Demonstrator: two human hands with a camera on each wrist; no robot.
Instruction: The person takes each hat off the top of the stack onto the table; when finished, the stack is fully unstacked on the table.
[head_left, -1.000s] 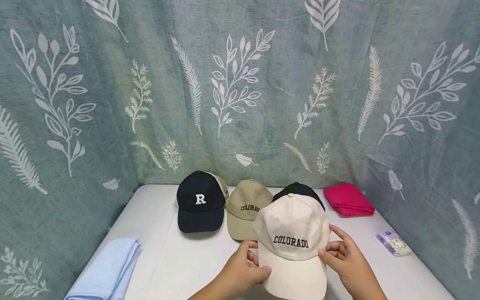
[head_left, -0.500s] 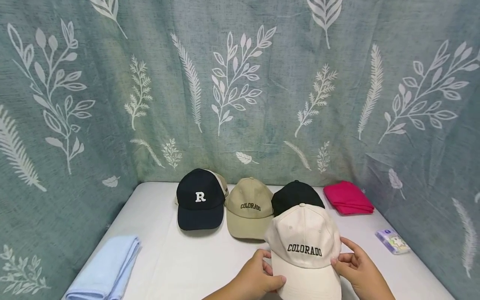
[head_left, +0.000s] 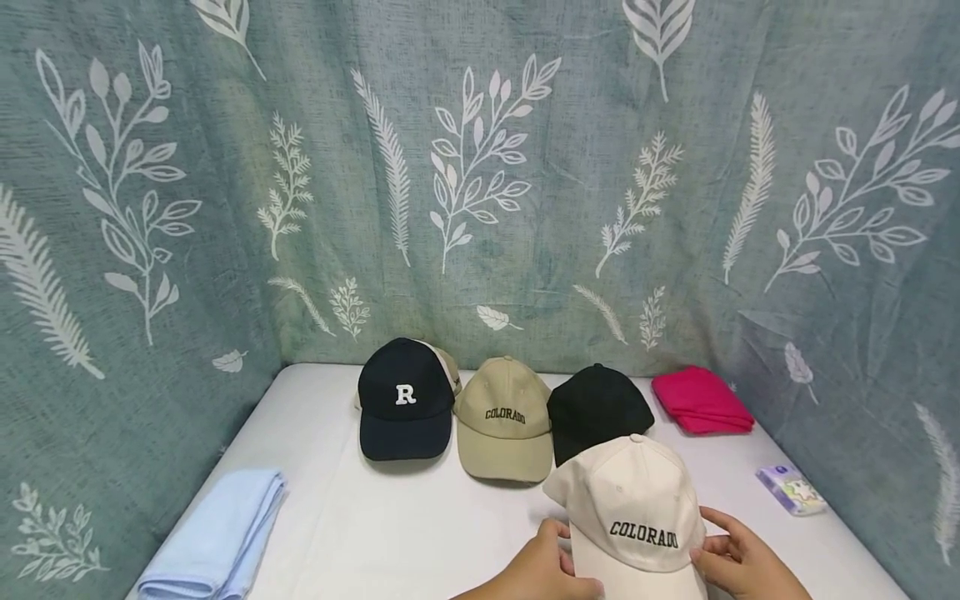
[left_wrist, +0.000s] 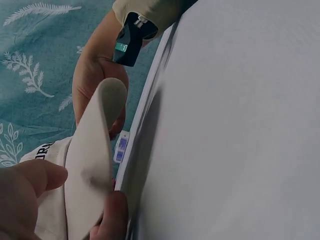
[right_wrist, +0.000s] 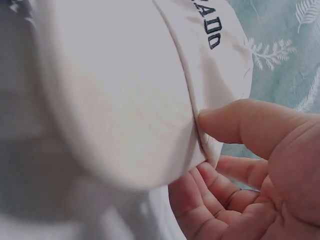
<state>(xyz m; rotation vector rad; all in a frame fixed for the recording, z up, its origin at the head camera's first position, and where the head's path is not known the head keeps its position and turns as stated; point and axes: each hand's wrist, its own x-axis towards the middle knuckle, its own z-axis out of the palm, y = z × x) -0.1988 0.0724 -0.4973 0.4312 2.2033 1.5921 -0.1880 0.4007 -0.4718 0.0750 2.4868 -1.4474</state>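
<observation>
A cream baseball cap [head_left: 633, 500] lettered COLORADO is held between both hands at the front right of the head view, its brim toward the wearer. My left hand [head_left: 551, 567] pinches the brim's left edge, thumb on top and fingers beneath, as the left wrist view shows on the brim [left_wrist: 90, 170]. On the other side my right hand [head_left: 742, 558] grips the cap where brim meets crown; its thumb [right_wrist: 235, 122] presses the seam in the right wrist view. Behind, a black cap [head_left: 596, 408] is partly covered by the cream one.
Along the back of the white table [head_left: 360, 533] stand a khaki COLORADO cap [head_left: 504, 400] and a navy cap [head_left: 405, 383] with an R, a beige cap behind it. A folded red cloth [head_left: 701, 400], a tissue pack [head_left: 791, 490] and a folded light-blue towel [head_left: 213, 533] lie toward the sides.
Both hands have carried the cream cap right and down toward the table's front, tilting it slightly. More of the black and khaki caps now shows.
</observation>
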